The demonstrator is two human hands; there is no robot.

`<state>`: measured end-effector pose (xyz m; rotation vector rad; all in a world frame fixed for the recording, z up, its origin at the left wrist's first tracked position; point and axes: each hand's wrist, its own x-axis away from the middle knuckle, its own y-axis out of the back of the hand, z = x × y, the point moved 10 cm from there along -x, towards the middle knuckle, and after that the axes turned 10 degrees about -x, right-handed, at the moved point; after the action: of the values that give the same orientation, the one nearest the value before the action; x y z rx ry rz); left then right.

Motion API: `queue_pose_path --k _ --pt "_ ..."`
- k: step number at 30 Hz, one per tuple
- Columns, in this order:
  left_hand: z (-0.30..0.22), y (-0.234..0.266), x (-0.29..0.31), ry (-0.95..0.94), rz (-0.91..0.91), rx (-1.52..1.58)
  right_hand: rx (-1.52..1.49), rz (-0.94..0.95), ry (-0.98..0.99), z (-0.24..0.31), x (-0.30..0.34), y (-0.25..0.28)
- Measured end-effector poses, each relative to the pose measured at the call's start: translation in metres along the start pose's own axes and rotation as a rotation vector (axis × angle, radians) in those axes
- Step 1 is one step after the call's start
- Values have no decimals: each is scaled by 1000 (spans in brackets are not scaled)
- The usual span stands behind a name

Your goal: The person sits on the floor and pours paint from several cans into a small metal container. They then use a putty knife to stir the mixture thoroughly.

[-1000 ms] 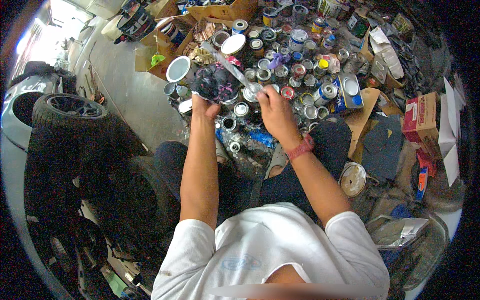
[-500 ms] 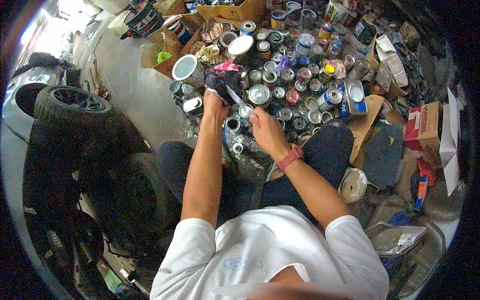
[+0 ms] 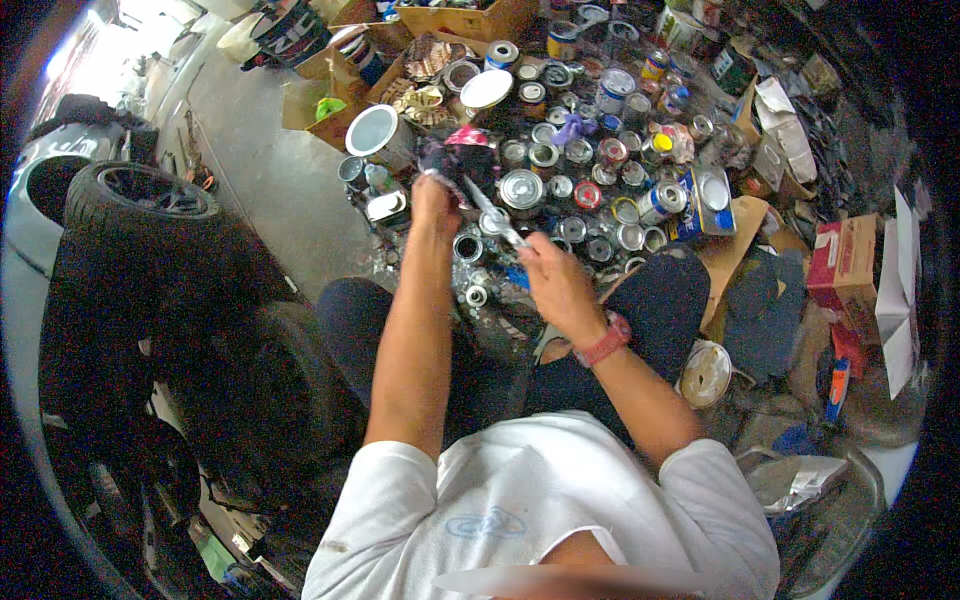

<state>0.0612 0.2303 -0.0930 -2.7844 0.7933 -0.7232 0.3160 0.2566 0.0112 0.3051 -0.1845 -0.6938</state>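
My left hand (image 3: 436, 200) is closed on a bunched dark rag (image 3: 470, 155) with a pink patch on top. My right hand (image 3: 562, 285), with a red watch on its wrist, grips the near end of a long, flat, pale stick (image 3: 489, 208), perhaps a paint-mixing stick. The stick slants away to the left, its far end against or near the rag; motion blur hides whether they touch. Beneath the hands stand an open dark-mouthed can (image 3: 467, 248) and a small white-topped container (image 3: 476, 296). A large lidded can (image 3: 521, 189) is just beyond the stick.
Many paint cans crowd the floor ahead, among them a white bucket (image 3: 373, 131) and a rectangular blue-and-yellow tin (image 3: 712, 190). Cardboard boxes (image 3: 330, 95) stand at the far left. A wheel (image 3: 145, 195) lies left; a red-and-brown carton (image 3: 845, 262) sits right.
My right hand has moved slightly right and toward me, drawing the stick along and away from the rag. My left hand stays closed on the rag, nearly in place.
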Motion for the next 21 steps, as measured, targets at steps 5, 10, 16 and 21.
queue_pose_path --k 5,10,16,21 --pt "-16 6 -14 -30 135 287 -43 -47 -43 9 22 29" --pt "-13 -44 13 88 519 374 -108 -179 61 26 -4 52" --pt "-9 -45 39 97 502 396 30 -224 132 17 -80 30" --pt "12 -18 22 37 301 88 126 -88 71 -11 -92 -11"
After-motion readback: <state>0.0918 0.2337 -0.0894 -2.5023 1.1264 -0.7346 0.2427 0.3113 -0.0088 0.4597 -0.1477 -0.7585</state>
